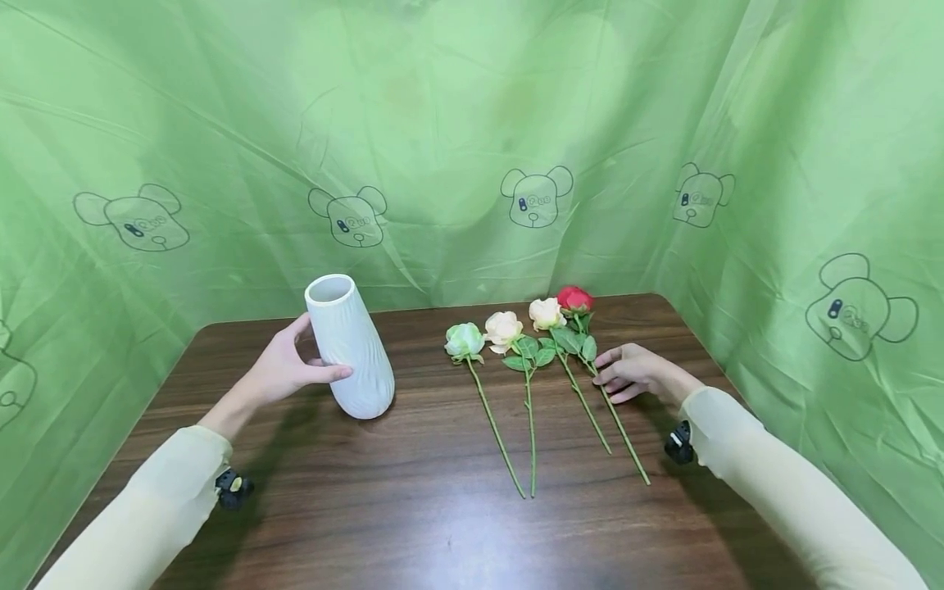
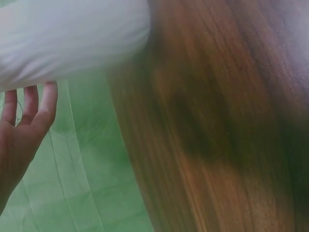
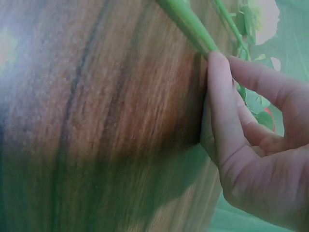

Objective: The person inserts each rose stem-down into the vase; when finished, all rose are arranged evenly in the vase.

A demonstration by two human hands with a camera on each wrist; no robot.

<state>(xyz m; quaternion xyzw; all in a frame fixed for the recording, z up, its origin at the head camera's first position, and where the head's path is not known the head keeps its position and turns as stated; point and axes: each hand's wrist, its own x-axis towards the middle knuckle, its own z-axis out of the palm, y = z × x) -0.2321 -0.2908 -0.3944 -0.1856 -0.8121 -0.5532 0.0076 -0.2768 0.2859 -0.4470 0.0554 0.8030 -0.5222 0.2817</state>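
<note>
A white ribbed vase (image 1: 359, 356) stands at the left of the table with its mouth facing up. My left hand (image 1: 291, 369) grips it from the left side, thumb across the front. In the left wrist view, fingertips (image 2: 49, 94) press against the wall of the vase (image 2: 72, 41). On the right lies a red rose (image 1: 575, 298) with a long green stem. My right hand (image 1: 634, 373) pinches this stem (image 3: 190, 24) between thumb and fingers, just below the leaves. The rose's bloom is mostly hidden in the right wrist view.
Left of the red rose lie a pale green rose (image 1: 465, 340) and two cream roses, one nearer the middle (image 1: 504, 329) and one beside the red bloom (image 1: 546, 313). A green curtain (image 1: 442, 164) hangs behind the dark wooden table (image 1: 413, 508) and along its sides.
</note>
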